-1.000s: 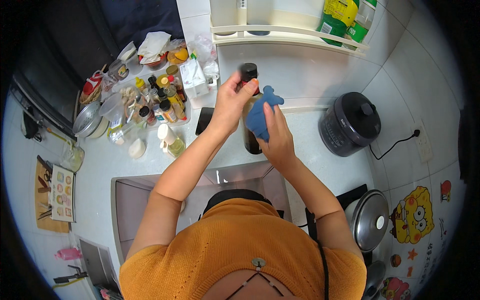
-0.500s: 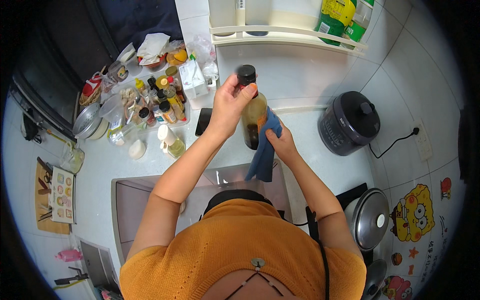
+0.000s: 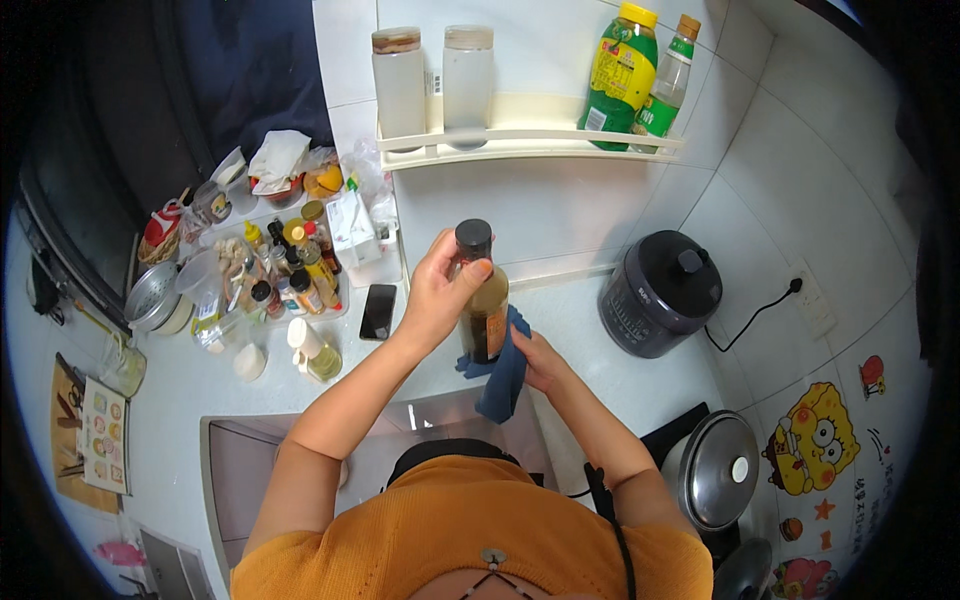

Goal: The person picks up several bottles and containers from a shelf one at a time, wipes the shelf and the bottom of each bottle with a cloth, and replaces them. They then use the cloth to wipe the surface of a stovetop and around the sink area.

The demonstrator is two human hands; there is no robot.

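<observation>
A glass bottle [image 3: 489,298] with a black cap and dark liquid low inside is held upright above the counter's front edge. Fingers of my left hand [image 3: 443,287] wrap round its neck, just below the cap. Low on the bottle's right side, my right hand [image 3: 540,360] grips a blue cloth [image 3: 504,388], which lies against the glass and passes beneath the base. The cloth's loose end hangs over the sink rim. Part of the bottle's label shows above the cloth.
Behind the sink [image 3: 243,470], a black phone [image 3: 378,312] and a pump bottle [image 3: 318,352] rest on the counter. Seasoning bottles crowd a tray [image 3: 343,298] at the left. A dark electric cooker [image 3: 661,294] stands right; a lidded pot [image 3: 712,470] is nearer. Above hangs a shelf [image 3: 530,148] with bottles.
The view has tilted up, showing more of the shelf. My right hand has brought the cloth lower, from the bottle's side to round its base. The left hand keeps its neck grip.
</observation>
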